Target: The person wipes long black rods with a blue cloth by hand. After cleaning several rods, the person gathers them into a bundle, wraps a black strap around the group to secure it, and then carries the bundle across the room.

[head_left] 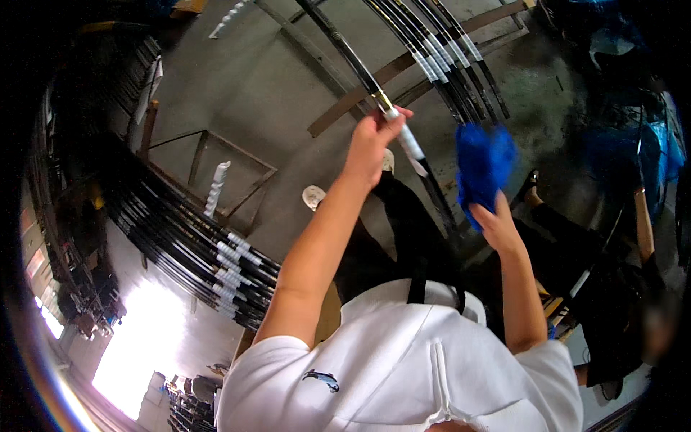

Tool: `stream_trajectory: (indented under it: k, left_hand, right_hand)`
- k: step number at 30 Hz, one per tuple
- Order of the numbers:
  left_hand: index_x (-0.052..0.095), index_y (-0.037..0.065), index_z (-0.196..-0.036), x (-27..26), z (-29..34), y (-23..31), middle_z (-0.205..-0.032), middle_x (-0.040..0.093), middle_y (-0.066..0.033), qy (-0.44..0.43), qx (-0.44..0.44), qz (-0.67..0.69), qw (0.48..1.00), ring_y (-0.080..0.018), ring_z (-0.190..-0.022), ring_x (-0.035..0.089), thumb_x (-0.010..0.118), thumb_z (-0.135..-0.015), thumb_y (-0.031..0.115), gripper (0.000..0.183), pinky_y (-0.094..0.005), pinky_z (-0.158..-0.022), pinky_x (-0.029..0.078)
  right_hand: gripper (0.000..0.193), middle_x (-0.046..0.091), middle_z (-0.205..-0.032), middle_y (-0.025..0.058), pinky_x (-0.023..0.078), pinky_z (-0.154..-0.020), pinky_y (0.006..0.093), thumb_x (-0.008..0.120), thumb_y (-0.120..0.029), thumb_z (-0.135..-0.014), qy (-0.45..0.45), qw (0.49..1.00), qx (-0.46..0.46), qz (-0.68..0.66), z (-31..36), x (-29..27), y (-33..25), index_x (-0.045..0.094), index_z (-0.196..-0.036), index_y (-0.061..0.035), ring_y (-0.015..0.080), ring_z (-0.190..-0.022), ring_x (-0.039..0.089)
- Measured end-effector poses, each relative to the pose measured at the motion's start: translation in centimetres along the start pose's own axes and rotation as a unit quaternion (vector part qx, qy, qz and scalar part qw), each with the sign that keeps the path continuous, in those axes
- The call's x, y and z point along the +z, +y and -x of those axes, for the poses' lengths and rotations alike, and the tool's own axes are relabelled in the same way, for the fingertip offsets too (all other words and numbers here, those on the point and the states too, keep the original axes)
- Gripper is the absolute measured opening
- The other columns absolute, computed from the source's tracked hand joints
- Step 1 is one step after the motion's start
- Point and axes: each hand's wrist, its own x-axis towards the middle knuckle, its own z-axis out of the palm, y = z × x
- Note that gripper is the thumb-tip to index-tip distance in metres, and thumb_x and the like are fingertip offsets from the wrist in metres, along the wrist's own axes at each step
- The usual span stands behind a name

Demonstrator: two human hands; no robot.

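Note:
My left hand (374,144) is closed around a long, glossy black rod (338,43) with gold markings, gripping it at the upper end of its white wrapped section (411,142). The rod slants from the top of the view down toward my legs. To the right, my right hand (498,229) grasps a bunched blue cloth (484,169), slightly blurred. This cloth hangs apart from the held rod, just below the ends of several similar black rods (461,79) with white bands.
Many black rods (180,237) with white wraps lie side by side at left. Metal frames (270,171) stand on the grey floor (237,86), near a white twisted wrapper (217,189). On the right, a co-worker in dark clothes (619,309) stands near blue plastic (658,147).

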Motion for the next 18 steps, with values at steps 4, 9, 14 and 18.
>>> stream_trajectory:
  k: [4,9,14,18]
  left_hand:
    - [0.058,0.002,-0.103,3.2,6.4,4.6,-0.097,0.060,-0.0039,0.046,0.087,-0.138,0.986,-0.0117,-0.089,0.053,0.062,-0.084,0.016,0.024,-0.0256,-0.082,0.040]
    - [0.060,0.000,-0.098,2.8,10.0,13.0,-0.093,0.063,-0.0032,0.094,0.186,-0.175,0.962,-0.0113,-0.086,0.054,0.062,-0.082,0.011,0.020,-0.0253,-0.081,0.040]
    - [0.059,-0.003,-0.095,-0.4,12.4,19.8,-0.110,0.059,-0.0193,0.036,0.303,-0.033,0.952,-0.0292,-0.114,0.049,0.057,-0.087,0.018,0.022,-0.0366,-0.103,0.028]
    - [0.059,0.002,-0.101,2.8,15.6,18.1,-0.109,0.060,-0.0146,-0.014,0.255,-0.074,0.964,-0.0234,-0.108,0.052,0.058,-0.086,0.022,0.026,-0.0337,-0.098,0.034]
  right_hand:
    - [0.048,0.059,-0.099,0.0119,0.044,-0.079,0.0331,0.062,-0.009,-0.077,-0.036,0.957,-0.256,0.135,-1.2,8.7,-7.8,0.041,-0.119,-0.0001,0.0195,-0.086,0.056]
    - [0.042,0.059,-0.084,0.0044,0.045,-0.070,0.0289,0.066,-0.017,-0.078,-0.190,0.943,-0.260,-0.083,0.9,12.9,-8.6,0.048,-0.112,0.0000,0.0134,-0.076,0.054]
    - [0.032,0.056,-0.075,0.0002,0.042,-0.057,0.0249,0.069,-0.025,-0.078,-0.323,0.939,-0.116,0.030,6.1,10.0,-7.7,0.058,-0.097,-0.0019,0.0095,-0.064,0.050]
    - [0.039,0.051,-0.071,-0.0026,0.040,-0.053,0.0231,0.064,-0.041,-0.081,-0.293,0.948,-0.116,-0.032,6.9,10.6,-14.8,0.058,-0.094,-0.0054,0.0069,-0.062,0.049]
